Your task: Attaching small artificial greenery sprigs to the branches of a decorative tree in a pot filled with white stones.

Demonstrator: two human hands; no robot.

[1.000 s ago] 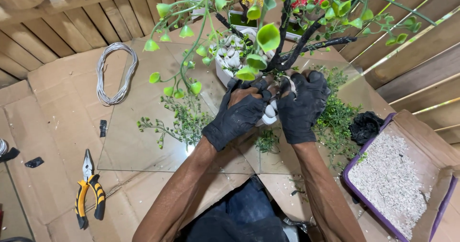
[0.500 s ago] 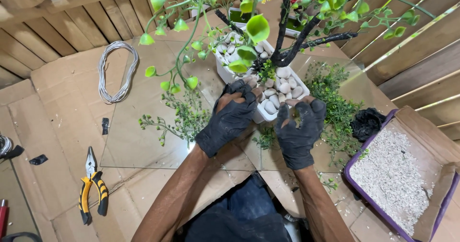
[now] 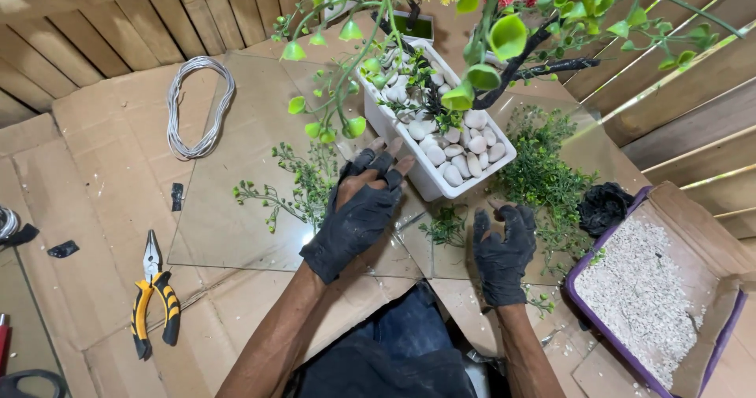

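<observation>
White rectangular planter (image 3: 429, 179) of pale pebbles, long axis running from near right to far left on glass sheet (image 3: 228, 225); black-gloved left hand (image 3: 358, 213) open at its near corner, gloved right hand (image 3: 502, 248) open, just apart.

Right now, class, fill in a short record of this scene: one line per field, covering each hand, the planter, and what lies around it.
left hand: black torn glove, open, fingertips at the planter's near edge
right hand: black glove, open, flat on the glass sheet, holding nothing
planter: white, rectangular, filled with white pebbles, artificial branches rising from it
left of hands: pliers, wire coil
right: purple tray of pale gravel
</observation>
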